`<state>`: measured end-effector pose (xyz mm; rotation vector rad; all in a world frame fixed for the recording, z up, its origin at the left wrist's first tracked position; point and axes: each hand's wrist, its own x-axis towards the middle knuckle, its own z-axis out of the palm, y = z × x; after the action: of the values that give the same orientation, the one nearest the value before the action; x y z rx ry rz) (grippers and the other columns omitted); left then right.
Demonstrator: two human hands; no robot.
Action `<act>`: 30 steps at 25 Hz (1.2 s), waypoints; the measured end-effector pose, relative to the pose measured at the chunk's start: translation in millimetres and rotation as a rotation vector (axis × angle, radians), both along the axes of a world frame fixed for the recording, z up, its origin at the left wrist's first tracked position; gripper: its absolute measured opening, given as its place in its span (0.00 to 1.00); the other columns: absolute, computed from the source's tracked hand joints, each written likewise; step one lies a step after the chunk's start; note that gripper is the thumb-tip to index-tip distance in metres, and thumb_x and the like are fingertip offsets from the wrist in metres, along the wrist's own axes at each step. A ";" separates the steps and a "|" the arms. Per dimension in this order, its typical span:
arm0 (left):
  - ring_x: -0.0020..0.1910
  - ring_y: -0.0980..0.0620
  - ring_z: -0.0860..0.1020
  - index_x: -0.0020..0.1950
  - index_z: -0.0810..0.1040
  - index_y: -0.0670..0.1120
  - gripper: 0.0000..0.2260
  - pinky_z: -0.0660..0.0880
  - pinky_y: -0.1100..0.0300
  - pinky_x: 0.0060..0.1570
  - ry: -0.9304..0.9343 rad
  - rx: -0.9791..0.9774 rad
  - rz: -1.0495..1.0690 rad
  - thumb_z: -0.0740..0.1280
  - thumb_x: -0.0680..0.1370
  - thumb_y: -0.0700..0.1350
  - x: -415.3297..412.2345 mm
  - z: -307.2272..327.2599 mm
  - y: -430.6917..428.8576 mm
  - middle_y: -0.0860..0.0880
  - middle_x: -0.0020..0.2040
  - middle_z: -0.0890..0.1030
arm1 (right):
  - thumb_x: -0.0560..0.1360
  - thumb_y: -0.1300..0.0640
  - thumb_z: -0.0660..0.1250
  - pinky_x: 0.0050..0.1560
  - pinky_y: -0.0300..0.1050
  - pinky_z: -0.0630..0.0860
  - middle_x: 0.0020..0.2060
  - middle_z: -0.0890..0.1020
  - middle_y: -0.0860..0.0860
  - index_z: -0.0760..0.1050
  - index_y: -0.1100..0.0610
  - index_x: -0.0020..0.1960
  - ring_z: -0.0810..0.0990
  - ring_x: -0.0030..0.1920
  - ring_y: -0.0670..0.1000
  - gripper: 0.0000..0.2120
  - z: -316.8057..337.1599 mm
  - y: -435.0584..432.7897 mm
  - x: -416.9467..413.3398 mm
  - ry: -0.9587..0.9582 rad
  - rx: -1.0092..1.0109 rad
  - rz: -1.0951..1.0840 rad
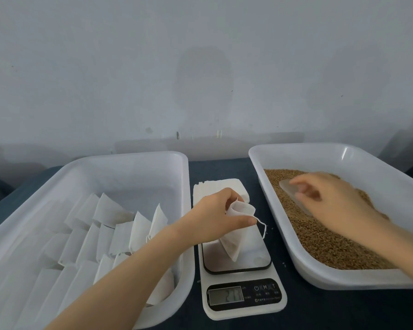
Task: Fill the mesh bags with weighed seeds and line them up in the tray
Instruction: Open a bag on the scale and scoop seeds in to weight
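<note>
Head view: our left hand (215, 215) pinches the bag (234, 239) by its mouth, and the bag's tip rests on the scale (280, 298) below. Our blurred right hand (332, 198) covers the scoop (292, 190) in the seeds (320, 244); whether it grips, we cannot tell. Filling seems to be starting, and next a scoopful goes into that pinched mouth.

Bare counter (308, 310) is left open near and right of the scale (244, 303), and a narrow strip is kept free between the scale and the seed tray (296, 146). Almost no gap is left between the scale and the bag tray (129, 157). The weighing platform is overhung by the left grip (212, 217) and its mesh bag (234, 236), and its far side is blocked by a stack of empty bags (215, 186). The bag tray's far end is unoccupied, while its near part is packed with rows of bags (110, 225). The seed bed's middle is covered by the right grip (332, 194).
</note>
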<state>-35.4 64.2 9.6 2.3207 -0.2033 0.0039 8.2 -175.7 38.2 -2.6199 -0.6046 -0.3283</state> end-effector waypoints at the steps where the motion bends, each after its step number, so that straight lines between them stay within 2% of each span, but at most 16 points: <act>1: 0.47 0.60 0.76 0.54 0.71 0.57 0.18 0.76 0.63 0.47 -0.002 -0.001 0.004 0.69 0.70 0.64 0.1 0.4 0.1 0.60 0.49 0.76 | 0.74 0.52 0.66 0.35 0.28 0.72 0.43 0.77 0.35 0.72 0.38 0.58 0.76 0.41 0.34 0.15 4.4 13.4 -13.8 0.068 0.025 0.128; 3: 0.49 0.58 0.76 0.55 0.72 0.55 0.19 0.76 0.60 0.49 -0.020 -0.004 0.007 0.70 0.70 0.63 -0.3 1.3 -0.1 0.57 0.49 0.77 | 0.74 0.49 0.67 0.38 0.30 0.74 0.39 0.78 0.36 0.72 0.34 0.54 0.77 0.41 0.34 0.13 2.5 34.9 -32.3 0.204 0.009 0.301; 4: 0.50 0.56 0.76 0.55 0.73 0.54 0.19 0.76 0.58 0.51 -0.030 0.004 0.006 0.69 0.71 0.63 -0.6 1.8 -0.5 0.56 0.50 0.78 | 0.75 0.49 0.67 0.39 0.32 0.75 0.38 0.78 0.38 0.72 0.35 0.53 0.77 0.40 0.36 0.11 -0.6 42.6 -36.4 0.215 -0.023 0.347; 6: 0.51 0.54 0.76 0.57 0.73 0.53 0.20 0.76 0.56 0.54 -0.026 0.018 -0.007 0.69 0.72 0.62 -1.7 3.1 -0.9 0.53 0.52 0.78 | 0.75 0.48 0.67 0.38 0.38 0.75 0.34 0.76 0.42 0.73 0.41 0.47 0.77 0.37 0.41 0.03 -5.0 53.5 -36.4 0.189 -0.074 0.345; 9: 0.53 0.55 0.76 0.57 0.73 0.53 0.16 0.73 0.61 0.53 0.003 -0.074 -0.028 0.64 0.76 0.61 -2.2 8.1 -0.7 0.53 0.53 0.78 | 0.75 0.48 0.66 0.36 0.37 0.72 0.31 0.76 0.43 0.75 0.43 0.40 0.75 0.34 0.41 0.05 -15.7 58.5 -30.4 0.168 0.046 0.296; 12: 0.49 0.57 0.77 0.59 0.75 0.49 0.09 0.74 0.68 0.49 0.091 -0.305 0.039 0.56 0.82 0.45 0.8 14.9 5.1 0.53 0.49 0.78 | 0.75 0.52 0.67 0.40 0.28 0.70 0.35 0.79 0.43 0.80 0.48 0.45 0.76 0.40 0.37 0.04 -25.7 60.2 -26.2 0.125 0.172 0.248; 14: 0.47 0.58 0.76 0.62 0.74 0.47 0.13 0.74 0.70 0.45 0.087 -0.231 0.038 0.58 0.80 0.37 1.0 16.3 9.1 0.55 0.47 0.78 | 0.75 0.54 0.68 0.41 0.24 0.68 0.36 0.80 0.41 0.81 0.49 0.45 0.75 0.43 0.35 0.03 -27.4 59.7 -24.9 0.108 0.225 0.218; 17: 0.46 0.58 0.76 0.62 0.75 0.50 0.13 0.72 0.71 0.45 -0.008 -0.052 0.008 0.66 0.78 0.42 0.9 12.2 11.0 0.56 0.45 0.76 | 0.75 0.57 0.68 0.42 0.20 0.66 0.39 0.79 0.37 0.80 0.45 0.49 0.74 0.44 0.29 0.07 -27.2 58.6 -24.0 0.114 0.269 0.186; 19: 0.43 0.57 0.75 0.60 0.75 0.49 0.11 0.73 0.68 0.47 -0.022 -0.066 0.022 0.66 0.79 0.42 2.2 12.6 11.6 0.54 0.42 0.75 | 0.75 0.58 0.68 0.41 0.20 0.65 0.39 0.79 0.39 0.77 0.44 0.54 0.73 0.43 0.29 0.11 -26.8 58.5 -23.0 0.116 0.299 0.158; 22: 0.40 0.55 0.75 0.57 0.76 0.47 0.09 0.78 0.64 0.46 -0.011 -0.149 0.061 0.63 0.79 0.37 1.0 16.5 17.1 0.51 0.40 0.72 | 0.75 0.60 0.69 0.41 0.22 0.67 0.38 0.81 0.42 0.76 0.48 0.58 0.75 0.42 0.34 0.14 -19.7 58.6 -18.7 0.109 0.367 0.104; 24: 0.43 0.52 0.78 0.54 0.76 0.48 0.09 0.79 0.65 0.45 -0.012 -0.186 0.072 0.63 0.79 0.36 -2.6 21.4 20.8 0.49 0.44 0.74 | 0.74 0.60 0.69 0.41 0.23 0.68 0.37 0.82 0.43 0.77 0.50 0.56 0.75 0.42 0.36 0.12 -12.9 59.7 -17.0 0.108 0.393 0.098; 26: 0.44 0.51 0.80 0.51 0.77 0.50 0.08 0.78 0.68 0.44 -0.029 -0.135 0.092 0.64 0.79 0.37 -5.8 27.2 22.6 0.49 0.47 0.78 | 0.74 0.59 0.70 0.41 0.23 0.68 0.37 0.82 0.42 0.79 0.50 0.51 0.76 0.42 0.36 0.08 -6.7 61.9 -15.2 0.090 0.399 0.105; 28: 0.42 0.53 0.81 0.46 0.76 0.52 0.06 0.75 0.71 0.40 -0.082 -0.046 0.142 0.66 0.78 0.40 -9.0 34.3 22.7 0.53 0.45 0.80 | 0.74 0.58 0.70 0.40 0.23 0.68 0.37 0.81 0.40 0.80 0.48 0.46 0.76 0.42 0.34 0.05 -1.6 63.0 -13.9 0.085 0.398 0.111; 30: 0.40 0.56 0.81 0.42 0.77 0.53 0.06 0.76 0.68 0.41 -0.109 -0.042 0.181 0.67 0.77 0.43 -14.2 35.8 22.3 0.56 0.42 0.81 | 0.74 0.56 0.70 0.40 0.23 0.69 0.36 0.81 0.38 0.80 0.47 0.44 0.77 0.42 0.33 0.05 -0.2 62.9 -12.1 0.080 0.380 0.122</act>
<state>-49.6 86.5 45.5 2.2913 -0.0470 0.2233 -3.9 -112.9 38.1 -2.2119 -0.6050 -0.2689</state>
